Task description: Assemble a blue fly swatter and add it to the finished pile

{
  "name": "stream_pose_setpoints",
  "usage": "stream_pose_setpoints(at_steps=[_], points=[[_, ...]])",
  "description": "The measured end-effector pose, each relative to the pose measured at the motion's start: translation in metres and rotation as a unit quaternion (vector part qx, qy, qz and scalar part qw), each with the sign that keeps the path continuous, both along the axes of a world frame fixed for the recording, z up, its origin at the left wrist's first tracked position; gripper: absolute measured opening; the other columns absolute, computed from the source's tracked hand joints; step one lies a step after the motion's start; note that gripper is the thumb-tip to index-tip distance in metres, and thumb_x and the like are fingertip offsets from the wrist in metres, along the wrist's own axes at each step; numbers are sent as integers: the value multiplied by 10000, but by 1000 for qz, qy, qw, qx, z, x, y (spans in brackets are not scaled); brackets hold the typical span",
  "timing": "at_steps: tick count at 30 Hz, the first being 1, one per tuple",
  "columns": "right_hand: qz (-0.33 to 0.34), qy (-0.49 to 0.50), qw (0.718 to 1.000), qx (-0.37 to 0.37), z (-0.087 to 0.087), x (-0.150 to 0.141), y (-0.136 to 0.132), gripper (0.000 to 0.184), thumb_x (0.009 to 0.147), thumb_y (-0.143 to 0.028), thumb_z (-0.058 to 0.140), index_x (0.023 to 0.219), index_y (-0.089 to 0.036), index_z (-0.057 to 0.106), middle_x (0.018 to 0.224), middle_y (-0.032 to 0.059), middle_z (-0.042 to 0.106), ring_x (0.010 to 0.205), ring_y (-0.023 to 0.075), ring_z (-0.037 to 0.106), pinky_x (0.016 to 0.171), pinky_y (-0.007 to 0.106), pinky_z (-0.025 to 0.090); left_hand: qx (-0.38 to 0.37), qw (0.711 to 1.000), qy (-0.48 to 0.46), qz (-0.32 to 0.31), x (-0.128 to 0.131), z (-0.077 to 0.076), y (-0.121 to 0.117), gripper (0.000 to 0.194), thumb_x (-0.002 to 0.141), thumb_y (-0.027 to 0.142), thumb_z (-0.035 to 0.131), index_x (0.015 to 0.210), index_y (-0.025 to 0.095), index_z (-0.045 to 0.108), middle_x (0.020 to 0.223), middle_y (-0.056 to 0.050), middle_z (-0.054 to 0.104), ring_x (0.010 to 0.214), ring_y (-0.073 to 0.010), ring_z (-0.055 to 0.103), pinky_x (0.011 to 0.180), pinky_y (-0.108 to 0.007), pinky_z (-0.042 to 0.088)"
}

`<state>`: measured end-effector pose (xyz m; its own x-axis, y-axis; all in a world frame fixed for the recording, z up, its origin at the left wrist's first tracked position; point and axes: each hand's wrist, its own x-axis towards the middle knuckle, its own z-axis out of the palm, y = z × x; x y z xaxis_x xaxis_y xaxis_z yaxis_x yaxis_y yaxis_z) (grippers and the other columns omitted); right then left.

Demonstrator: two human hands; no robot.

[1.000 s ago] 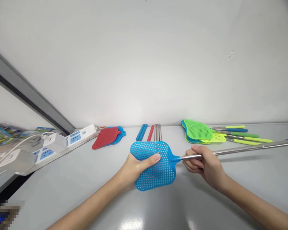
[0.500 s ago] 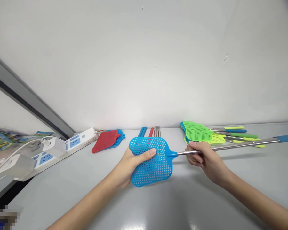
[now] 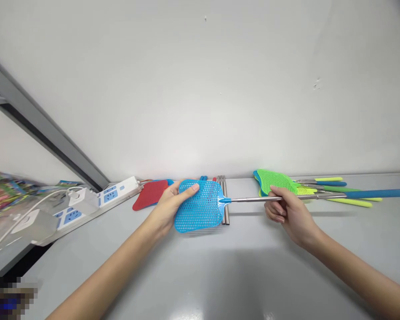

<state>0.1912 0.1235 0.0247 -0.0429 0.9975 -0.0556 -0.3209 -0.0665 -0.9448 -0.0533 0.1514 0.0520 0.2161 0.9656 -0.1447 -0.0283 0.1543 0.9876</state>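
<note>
Near the middle of the white desk (image 3: 253, 275), the left hand (image 3: 165, 209) grips a blue perforated plastic fly-swatter head (image 3: 198, 206), while the right hand's fingers (image 3: 277, 192) curl closed around its stainless-steel shaft (image 3: 253, 199), which ends in a blue grip (image 3: 376, 194). Behind lie three steel rods (image 3: 226, 213), one red swatter head (image 3: 150, 195), one white power strip (image 3: 118, 192) at left, and a green swatter head (image 3: 273, 180) beside four coloured handles (image 3: 353, 202) at right.
</note>
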Motion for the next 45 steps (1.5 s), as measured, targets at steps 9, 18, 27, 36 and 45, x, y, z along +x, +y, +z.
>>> stream_pose_setpoints(at_steps=[9, 18, 27, 36, 45], points=[[-1, -17, 1000, -6, -3, -3, -2, 435, 780, -367, 396, 409, -179, 268, 383, -52, 186, 353, 66, 202, 411, 260, 151, 364, 818, 439, -74, 10, 6, -16, 367, 728, 384, 504, 1088, 315, 493, 1283, -18, 319, 1168, -226, 288, 942, -401, 263], [40, -22, 998, -40, -6, -14, -8, 438, 783, -345, 372, 390, -175, 280, 357, -51, 195, 335, 65, 219, 395, 246, 174, 412, 745, 504, -147, 23, -3, -34, 239, 811, 295, 386, 990, 246, 537, 1232, -69, 364, 1145, -236, 285, 914, -449, 204], [50, -20, 997, -52, -7, -19, -10, 430, 776, -349, 383, 394, -173, 292, 360, -53, 206, 333, 60, 210, 392, 242, 163, 427, 724, 526, -134, 21, -3, -32, 174, 813, 293, 375, 811, 192, 517, 1133, -76, 413, 1072, -216, 332, 866, -409, 242], [49, -16, 995, -80, -9, -20, -12, 389, 769, -371, 397, 448, -173, 302, 376, -55, 251, 335, 58, 231, 398, 239, 161, 452, 703, 532, -133, 22, -3, -32, 200, 826, 272, 344, 771, 170, 507, 1026, -82, 459, 978, -200, 386, 846, -392, 259], [52, -18, 994, -91, -7, -23, -12, 400, 774, -368, 391, 438, -172, 299, 382, -56, 251, 336, 56, 233, 421, 249, 149, 449, 713, 518, -145, 22, -4, -35, 187, 818, 257, 355, 776, 169, 515, 1028, -82, 452, 958, -200, 384, 837, -359, 303]])
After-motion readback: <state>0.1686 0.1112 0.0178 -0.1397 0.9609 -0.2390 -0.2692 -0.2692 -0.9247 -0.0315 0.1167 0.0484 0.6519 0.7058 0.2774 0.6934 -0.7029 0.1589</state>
